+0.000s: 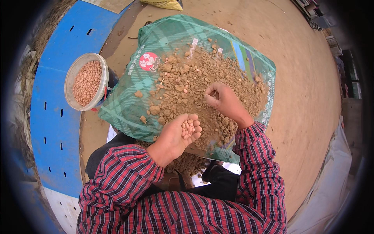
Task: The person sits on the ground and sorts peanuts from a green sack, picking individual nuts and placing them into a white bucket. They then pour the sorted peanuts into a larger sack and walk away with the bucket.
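Observation:
My left hand (175, 136) is cupped palm up above the near part of a green plaid sack (124, 97), holding a small heap of pale pink peanut kernels (188, 128). My right hand (226, 103) is over the spread of dry clods and crumbled soil (183, 78) on the sack, with thumb and forefinger curled together; whatever is between them is too small to make out. A few pinkish kernels lie among the clods. To the left stands a bucket (85, 82) with a pale rim, holding many similar kernels.
Blue slotted panels (50, 117) run along the left. A yellow sack (163, 4) lies at the top. Brown ground (304, 97) stretches to the right, with a pale plastic sheet (331, 167) at the edge. Vehicles or equipment (313, 19) show at the upper right.

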### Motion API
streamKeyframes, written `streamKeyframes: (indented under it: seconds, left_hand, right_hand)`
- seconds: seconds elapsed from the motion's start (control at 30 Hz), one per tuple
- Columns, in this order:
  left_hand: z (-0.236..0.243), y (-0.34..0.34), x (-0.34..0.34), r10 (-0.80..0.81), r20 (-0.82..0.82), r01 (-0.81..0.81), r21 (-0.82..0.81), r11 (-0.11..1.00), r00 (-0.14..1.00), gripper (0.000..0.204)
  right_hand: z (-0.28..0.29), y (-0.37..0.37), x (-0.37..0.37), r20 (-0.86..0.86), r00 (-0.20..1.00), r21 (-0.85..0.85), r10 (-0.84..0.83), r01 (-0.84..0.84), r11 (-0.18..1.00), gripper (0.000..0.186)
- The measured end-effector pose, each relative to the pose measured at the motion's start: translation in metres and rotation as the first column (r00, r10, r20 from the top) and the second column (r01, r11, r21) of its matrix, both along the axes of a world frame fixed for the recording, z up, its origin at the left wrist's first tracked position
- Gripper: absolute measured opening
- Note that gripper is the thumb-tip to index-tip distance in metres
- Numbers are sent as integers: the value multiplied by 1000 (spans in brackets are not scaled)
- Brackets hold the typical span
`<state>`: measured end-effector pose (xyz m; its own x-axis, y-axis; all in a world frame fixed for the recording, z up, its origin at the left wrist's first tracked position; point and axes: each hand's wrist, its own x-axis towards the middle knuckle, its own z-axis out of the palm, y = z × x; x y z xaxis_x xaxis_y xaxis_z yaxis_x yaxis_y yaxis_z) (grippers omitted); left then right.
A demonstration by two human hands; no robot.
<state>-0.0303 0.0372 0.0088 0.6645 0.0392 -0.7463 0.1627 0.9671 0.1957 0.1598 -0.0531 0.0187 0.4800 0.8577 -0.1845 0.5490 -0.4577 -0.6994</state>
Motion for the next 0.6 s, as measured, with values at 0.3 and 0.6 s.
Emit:
streamKeyframes:
  seconds: [0.3,0.6]
  left_hand:
    - [3,-3,-2,11,37,-8,-71,997,999,31]
    - [5,-2,-5,-3,32,5,-55,998,999,28]
  right_hand:
    - [-9,37,-18,68,997,41,-20,17,999,20]
    - [-76,58,-18,222,972,160,-75,39,986,22]
